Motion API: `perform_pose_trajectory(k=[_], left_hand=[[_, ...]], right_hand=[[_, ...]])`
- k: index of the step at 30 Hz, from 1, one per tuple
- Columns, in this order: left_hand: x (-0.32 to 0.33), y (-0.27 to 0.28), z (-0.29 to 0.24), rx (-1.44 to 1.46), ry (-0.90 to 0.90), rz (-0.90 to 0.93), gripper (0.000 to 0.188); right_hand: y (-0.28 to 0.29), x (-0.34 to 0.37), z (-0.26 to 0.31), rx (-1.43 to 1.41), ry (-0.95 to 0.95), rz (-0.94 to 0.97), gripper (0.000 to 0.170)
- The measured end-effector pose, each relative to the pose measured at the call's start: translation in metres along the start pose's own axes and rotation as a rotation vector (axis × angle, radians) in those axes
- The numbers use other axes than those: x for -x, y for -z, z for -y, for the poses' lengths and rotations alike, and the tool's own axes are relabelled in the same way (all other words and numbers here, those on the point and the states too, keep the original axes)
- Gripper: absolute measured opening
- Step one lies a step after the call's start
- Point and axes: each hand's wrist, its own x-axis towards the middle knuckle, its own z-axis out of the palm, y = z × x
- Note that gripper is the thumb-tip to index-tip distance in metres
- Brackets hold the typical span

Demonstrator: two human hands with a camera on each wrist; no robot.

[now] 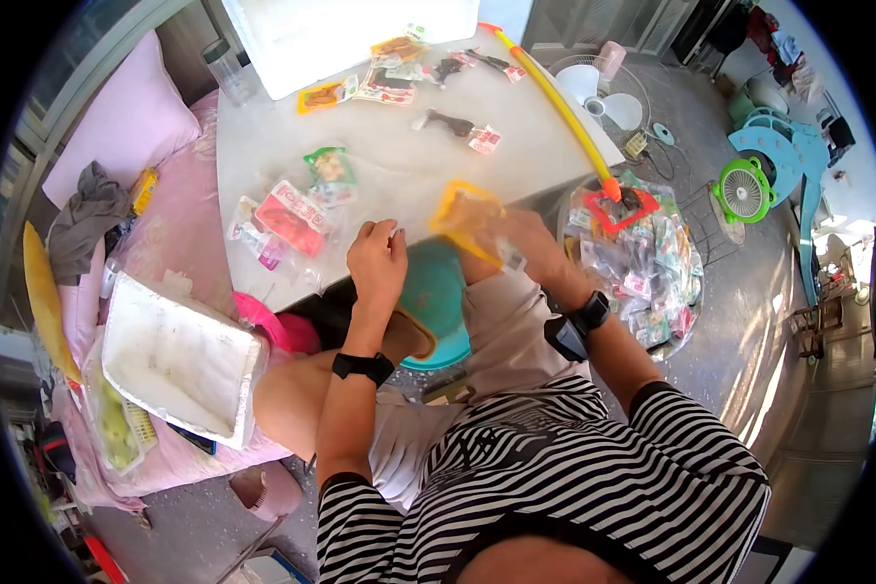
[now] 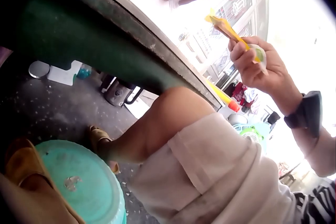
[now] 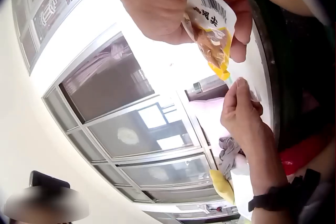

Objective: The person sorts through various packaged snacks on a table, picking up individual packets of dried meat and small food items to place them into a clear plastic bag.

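My right hand (image 1: 535, 243) holds a yellow-edged snack packet (image 1: 467, 214) over the table's front edge, blurred in the head view. In the right wrist view, the packet (image 3: 212, 45) shows a barcode, dark lettering and brownish food behind a clear front. The thumb and fingers of the right hand (image 2: 260, 66) pinch it at one end. To its left, my left hand (image 1: 378, 263) is raised with curled fingers. A small whitish scrap (image 2: 174, 1) shows at its fingertips in the left wrist view. Red and green packets (image 1: 292, 216) lie on the table beyond the left hand.
More packets (image 1: 389, 78) lie toward the back of the white table (image 1: 360, 136), before a white foam box (image 1: 341, 39). A yellow tube (image 1: 555, 102) runs along the right edge. A large bag of packets (image 1: 642, 273) stands right; another foam box (image 1: 180, 355) sits left. A teal stool (image 1: 438, 302) is below.
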Motion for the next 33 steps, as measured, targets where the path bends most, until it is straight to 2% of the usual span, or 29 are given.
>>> perform_pose_trajectory(k=[2, 5, 6, 9, 12, 15, 18, 20, 22, 24, 27, 30, 32, 33], left_hand=[[0.001, 0.000, -0.003, -0.003, -0.008, -0.004, 0.014], [0.003, 0.002, -0.009, -0.030, -0.023, 0.009, 0.014], [0.004, 0.003, -0.010, -0.042, -0.029, 0.016, 0.014], [0.007, 0.005, -0.010, -0.121, -0.078, 0.023, 0.015], [0.006, 0.008, -0.011, -0.164, -0.093, 0.041, 0.017], [0.006, 0.008, -0.013, -0.209, -0.095, 0.038, 0.019], [0.005, 0.009, -0.009, -0.203, -0.073, 0.016, 0.021], [0.004, 0.010, -0.010, -0.193, -0.090, -0.002, 0.022], [0.005, 0.009, -0.011, -0.191, -0.097, 0.011, 0.024], [0.006, 0.007, -0.010, -0.203, -0.099, 0.054, 0.029], [0.006, 0.006, -0.014, -0.181, -0.140, 0.078, 0.029], [0.004, 0.006, -0.019, -0.099, -0.233, 0.007, 0.024], [0.007, 0.006, -0.021, -0.107, -0.224, 0.021, 0.025], [0.007, 0.007, -0.021, -0.112, -0.220, 0.025, 0.025]], right_hand=[[-0.011, 0.006, 0.015, -0.180, -0.236, 0.082, 0.024], [-0.015, 0.004, -0.036, 0.439, 0.419, 0.059, 0.024], [-0.019, -0.004, -0.034, 0.643, 0.617, 0.033, 0.025], [-0.023, -0.020, -0.015, -0.395, -0.855, 0.139, 0.022], [-0.012, -0.032, -0.057, 0.466, 0.410, 0.333, 0.024], [-0.022, -0.037, -0.067, 0.029, 0.009, 0.154, 0.035], [-0.032, -0.042, -0.030, -0.398, -0.458, 0.016, 0.045], [-0.030, -0.024, -0.080, 0.097, -0.223, 0.060, 0.041], [-0.032, -0.020, -0.075, 0.287, -0.239, 0.046, 0.037], [-0.030, -0.018, -0.058, 0.171, -0.510, -0.022, 0.031], [-0.038, -0.029, -0.047, 0.217, -0.364, -0.090, 0.028], [-0.055, -0.043, -0.039, 0.040, -0.345, -0.124, 0.024], [-0.059, -0.040, -0.017, 0.164, -0.298, -0.033, 0.020], [-0.061, -0.041, -0.021, 0.183, -0.159, 0.000, 0.019]])
